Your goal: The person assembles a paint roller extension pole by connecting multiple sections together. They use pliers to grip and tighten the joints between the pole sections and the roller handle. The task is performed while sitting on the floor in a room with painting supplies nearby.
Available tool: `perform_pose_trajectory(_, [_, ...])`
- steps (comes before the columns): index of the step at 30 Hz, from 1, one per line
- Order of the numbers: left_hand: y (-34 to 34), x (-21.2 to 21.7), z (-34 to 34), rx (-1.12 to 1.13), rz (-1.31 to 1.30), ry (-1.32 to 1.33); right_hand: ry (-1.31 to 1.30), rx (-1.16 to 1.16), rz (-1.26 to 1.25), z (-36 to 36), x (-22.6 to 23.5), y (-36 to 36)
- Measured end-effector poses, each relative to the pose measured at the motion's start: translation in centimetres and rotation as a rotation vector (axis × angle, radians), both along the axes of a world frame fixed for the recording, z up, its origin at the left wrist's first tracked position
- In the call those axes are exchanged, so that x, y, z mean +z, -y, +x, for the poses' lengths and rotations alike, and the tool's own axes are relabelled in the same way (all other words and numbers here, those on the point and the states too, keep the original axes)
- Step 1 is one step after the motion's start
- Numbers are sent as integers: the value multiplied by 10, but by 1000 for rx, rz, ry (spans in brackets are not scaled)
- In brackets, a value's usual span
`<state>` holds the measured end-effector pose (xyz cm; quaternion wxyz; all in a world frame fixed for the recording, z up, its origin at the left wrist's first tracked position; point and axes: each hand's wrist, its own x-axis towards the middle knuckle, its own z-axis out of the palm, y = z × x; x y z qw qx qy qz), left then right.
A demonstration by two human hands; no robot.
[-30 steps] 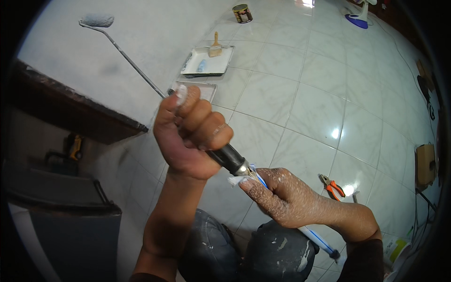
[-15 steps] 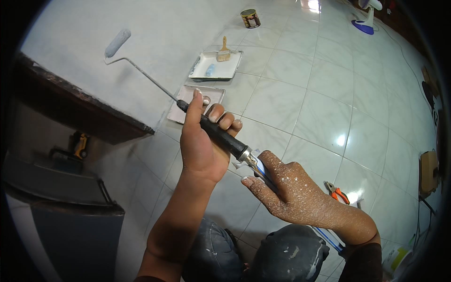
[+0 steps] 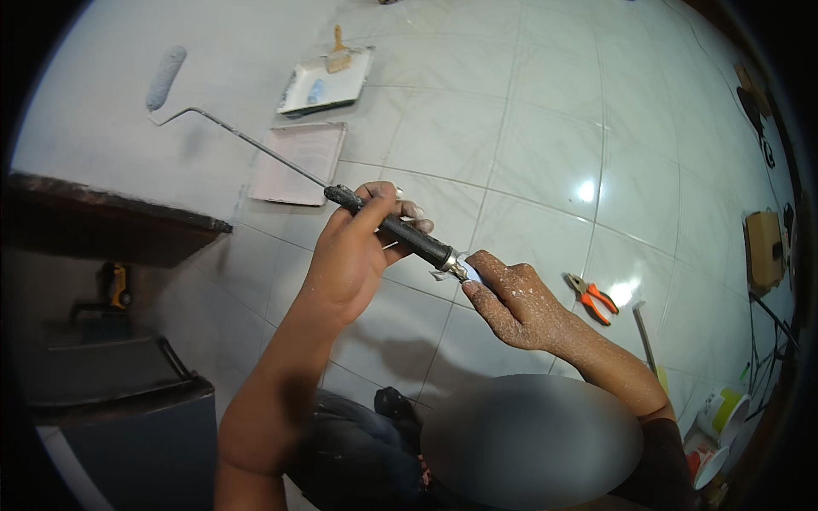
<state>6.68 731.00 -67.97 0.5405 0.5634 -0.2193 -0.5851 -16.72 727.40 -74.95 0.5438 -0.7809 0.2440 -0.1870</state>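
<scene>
A paint roller slants across the view, its pale, paint-coated sleeve [image 3: 167,77] at upper left beside the white wall. The fingers of my left hand [image 3: 345,264] are closed around its black handle [image 3: 413,240]. My right hand [image 3: 524,307], speckled with white paint, pinches the bluish-white end of a pole [image 3: 470,270] where a silver metal fitting [image 3: 457,266] meets the handle's base. Most of that pole is hidden behind my right hand and forearm. Thin torn bits stick out around the joint.
Beyond my left hand lie a pinkish paint tray [image 3: 294,162] and a white tray [image 3: 362,72] with a paintbrush [image 3: 339,60]. Orange-handled pliers [image 3: 592,298] rest on the tiles at right, near buckets [image 3: 724,413] and a brown box [image 3: 764,243]. A dark ledge [image 3: 128,200] juts out at left.
The view has shifted, so trays and wall sit further left. My left thumb has folded down onto the handle. My right hand has moved up close against the metal fitting.
</scene>
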Motion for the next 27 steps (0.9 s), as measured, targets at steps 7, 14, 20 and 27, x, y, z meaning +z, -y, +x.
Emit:
perform_pose_trajectory(7, [10, -100, -32, -300, 306, 22, -229, -248, -25, -41, -104, -29])
perform_pose_trajectory(14, [-5, -256, -91, -280, 395, -215, -467, -480, 42, -98, -181, -70])
perform_pose_trajectory(20, [1, -301, -83, -112, 362, -139, -518, -440, -14, -77, -209, -48])
perform_pose_trajectory(27, [22, -319, -24, 27, 359, -27, -525, -334, -81, -13, -236, -5])
